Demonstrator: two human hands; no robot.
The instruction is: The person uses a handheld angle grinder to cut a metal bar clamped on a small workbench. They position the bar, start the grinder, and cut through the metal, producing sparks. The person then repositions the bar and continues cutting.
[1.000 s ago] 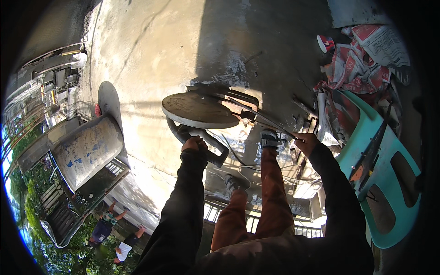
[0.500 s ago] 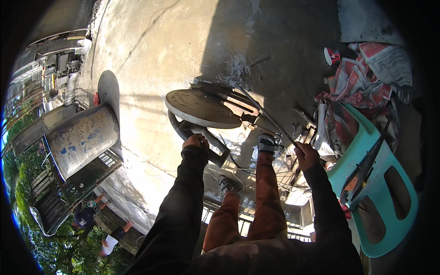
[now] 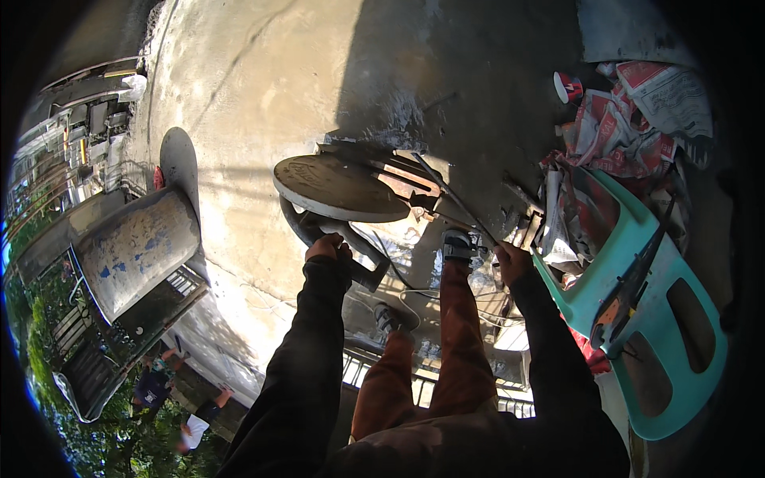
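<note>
A round, flat disc (image 3: pixel 341 189) with a pale rim and script on its top tilts in front of me, above a curved dark bar (image 3: pixel 368 271). My left hand (image 3: pixel 327 248) is closed at this bar, below the disc's near edge; the fingers' far side is hidden. To the right, my right hand (image 3: pixel 511 262) is closed round the near end of a thin dark rod (image 3: pixel 454 195). The rod slants away to the left, its far end close to dark metal bars (image 3: pixel 406 171) beside the disc.
A turquoise plastic chair (image 3: pixel 594 299) lies at right, with an orange-and-black tool (image 3: pixel 617 311) on it. Crumpled red-and-white sacks (image 3: pixel 621 131) and a paper cup (image 3: pixel 567 88) lie beyond. Left stands a worn curved metal piece (image 3: pixel 139 251). Cables (image 3: pixel 410 299) run near my feet. People (image 3: pixel 191 430) are at lower left.
My right hand has moved slightly left with the rod, toward the disc. My left hand stays at the curved bar. The whole view has shifted a little.
</note>
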